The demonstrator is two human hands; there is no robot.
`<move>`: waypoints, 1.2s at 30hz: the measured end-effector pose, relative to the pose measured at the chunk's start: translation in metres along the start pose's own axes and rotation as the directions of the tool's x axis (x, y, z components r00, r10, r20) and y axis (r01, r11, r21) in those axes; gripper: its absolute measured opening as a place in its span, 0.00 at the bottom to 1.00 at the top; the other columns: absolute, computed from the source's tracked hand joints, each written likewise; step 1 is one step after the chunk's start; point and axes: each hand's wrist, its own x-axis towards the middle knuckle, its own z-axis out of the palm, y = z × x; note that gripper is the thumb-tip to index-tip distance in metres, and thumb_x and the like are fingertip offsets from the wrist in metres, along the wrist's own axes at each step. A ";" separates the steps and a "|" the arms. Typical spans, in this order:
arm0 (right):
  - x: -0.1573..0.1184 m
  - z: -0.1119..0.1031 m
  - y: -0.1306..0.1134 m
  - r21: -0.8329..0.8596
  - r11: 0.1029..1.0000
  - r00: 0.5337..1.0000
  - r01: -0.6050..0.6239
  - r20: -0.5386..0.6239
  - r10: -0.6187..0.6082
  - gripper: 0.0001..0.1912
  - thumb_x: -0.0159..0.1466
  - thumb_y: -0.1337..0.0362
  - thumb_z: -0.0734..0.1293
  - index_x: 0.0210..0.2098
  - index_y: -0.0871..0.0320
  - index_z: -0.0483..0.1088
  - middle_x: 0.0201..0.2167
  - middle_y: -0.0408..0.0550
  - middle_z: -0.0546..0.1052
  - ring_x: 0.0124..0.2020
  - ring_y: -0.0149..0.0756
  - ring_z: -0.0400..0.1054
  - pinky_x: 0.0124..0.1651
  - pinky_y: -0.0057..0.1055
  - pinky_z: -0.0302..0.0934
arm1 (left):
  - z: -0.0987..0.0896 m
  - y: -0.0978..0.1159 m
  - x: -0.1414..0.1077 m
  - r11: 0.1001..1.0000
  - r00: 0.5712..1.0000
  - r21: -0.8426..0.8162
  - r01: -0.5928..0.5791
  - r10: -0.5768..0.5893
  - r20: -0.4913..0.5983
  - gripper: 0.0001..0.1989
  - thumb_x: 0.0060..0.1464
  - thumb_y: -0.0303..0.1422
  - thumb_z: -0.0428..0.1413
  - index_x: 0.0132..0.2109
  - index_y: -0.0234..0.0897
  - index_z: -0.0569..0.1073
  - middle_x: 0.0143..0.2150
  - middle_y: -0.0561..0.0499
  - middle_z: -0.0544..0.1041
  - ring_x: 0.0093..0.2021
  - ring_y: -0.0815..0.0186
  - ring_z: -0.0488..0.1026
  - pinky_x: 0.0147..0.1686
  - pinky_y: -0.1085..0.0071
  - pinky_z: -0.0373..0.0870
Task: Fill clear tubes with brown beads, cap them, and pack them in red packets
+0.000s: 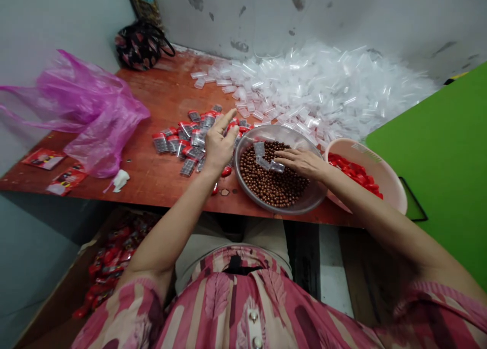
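Observation:
My left hand (219, 145) is over the near side of a pile of small clear cases with red caps (194, 136) and dark contents. Its fingers are stretched out and the thumb stands apart, with nothing visible in them. Over a metal bowl (243, 184) of small brown beads (274, 192), my right hand (302, 162) has its fingertips closed on a small clear plastic case (277, 167). Two more clear cases (259, 149) lie on the beads beside it. My right thumb is hidden.
A large heap of clear plastic cases (323, 85) lies against the wall. A pink basket (395, 192) holds red caps (353, 174). Left are a pink plastic bag (102, 110), red packets (43, 159) and a dark bag (137, 44). A green panel (437, 151) stands right; red-capped items (110, 252) fill a box below.

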 end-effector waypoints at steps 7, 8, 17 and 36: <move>0.020 0.017 -0.023 -0.254 0.927 0.946 -0.275 0.100 0.308 0.20 0.62 0.58 0.66 0.49 0.64 0.69 0.42 0.61 0.78 0.43 0.49 0.73 0.42 0.39 0.65 | 0.019 0.008 -0.050 0.988 0.981 0.155 0.025 -0.054 0.184 0.14 0.56 0.31 0.56 0.49 0.38 0.77 0.51 0.47 0.78 0.57 0.60 0.71 0.61 0.59 0.61; 0.021 0.017 -0.026 -0.288 0.920 0.941 -0.267 0.130 0.313 0.18 0.62 0.59 0.65 0.47 0.64 0.70 0.41 0.61 0.78 0.42 0.49 0.73 0.41 0.38 0.64 | 0.022 0.008 -0.054 0.981 0.978 0.191 0.016 -0.055 0.199 0.13 0.56 0.30 0.56 0.48 0.38 0.77 0.51 0.47 0.79 0.57 0.60 0.71 0.62 0.57 0.59; 0.017 0.008 -0.040 -0.450 0.893 0.968 -0.007 0.219 0.118 0.14 0.65 0.74 0.55 0.41 0.66 0.70 0.39 0.61 0.74 0.42 0.46 0.66 0.40 0.37 0.55 | 0.032 0.011 -0.062 0.907 0.974 0.412 -0.090 -0.006 0.226 0.11 0.59 0.30 0.54 0.48 0.39 0.76 0.49 0.49 0.80 0.52 0.64 0.74 0.66 0.54 0.49; -0.001 -0.009 -0.077 0.994 0.089 0.840 -0.068 0.009 0.543 0.24 0.48 0.63 0.77 0.45 0.52 0.73 0.42 0.43 0.79 0.41 0.36 0.74 0.48 0.36 0.68 | 0.040 0.029 -0.064 0.980 0.872 0.155 0.125 -0.183 0.453 0.21 0.55 0.32 0.56 0.56 0.35 0.73 0.54 0.44 0.77 0.53 0.59 0.74 0.54 0.65 0.68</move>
